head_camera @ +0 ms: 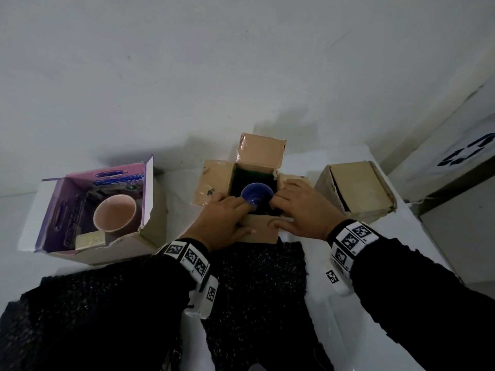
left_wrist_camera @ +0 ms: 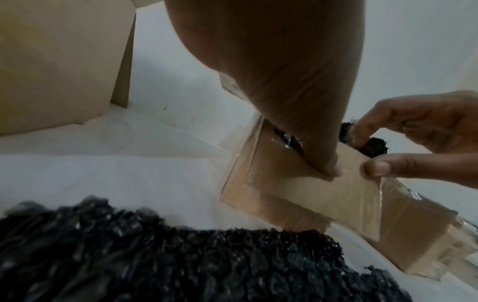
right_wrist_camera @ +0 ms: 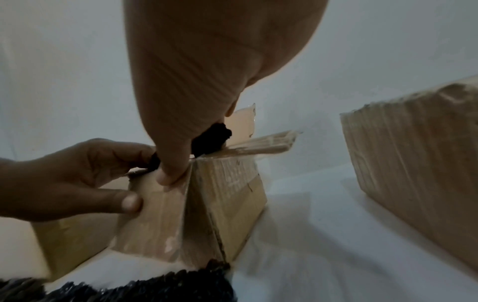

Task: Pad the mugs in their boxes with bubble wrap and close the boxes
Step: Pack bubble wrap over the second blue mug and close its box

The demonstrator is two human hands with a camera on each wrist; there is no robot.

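White table (head_camera: 308,330): both hands pinch black wrap (right_wrist_camera: 210,139) into middle box (head_camera: 263,232); head view alone shows blue mug (head_camera: 255,195).

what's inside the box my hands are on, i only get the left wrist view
Observer: A blue mug sits in the middle cardboard box, with black bubble wrap packed beside it.
Operator: any other mugs around
Observer: A pink mug stands in an open purple box to your left.
Operator: anything on the right
Observer: A brown cardboard box sits there, and it appears closed.
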